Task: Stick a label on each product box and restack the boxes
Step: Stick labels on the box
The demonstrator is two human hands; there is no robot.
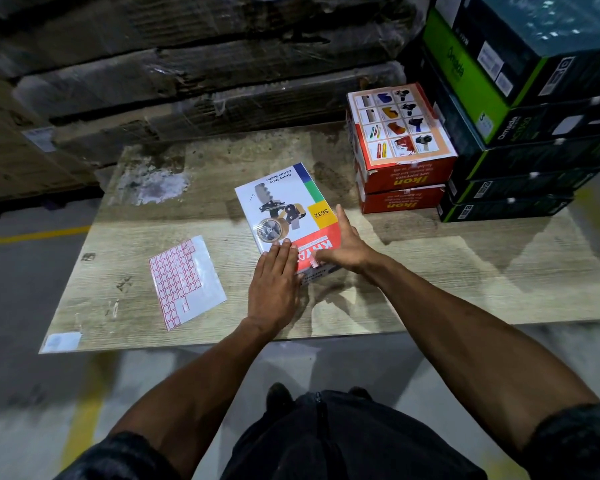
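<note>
My board [430, 271] lies flat on the floor, one wide wooden sheet. At its far right corner stand the dark boxes [520, 140], at least five stacked, green-edged. Just beside them, two red boxes [402, 157] sit one on the other. One white box [288, 209], showing a tape sealer, lies flat mid-board, well apart from both stacks. My left hand [274, 285] rests flat on its near left corner, fingers straight and together, gripping nothing. My right hand [347, 247] presses on its near right part, fingers spread, thumb raised; whether anything sits under them I cannot tell. One label sheet [184, 278], red-bordered stickers in rows, lies left of the white box
</note>
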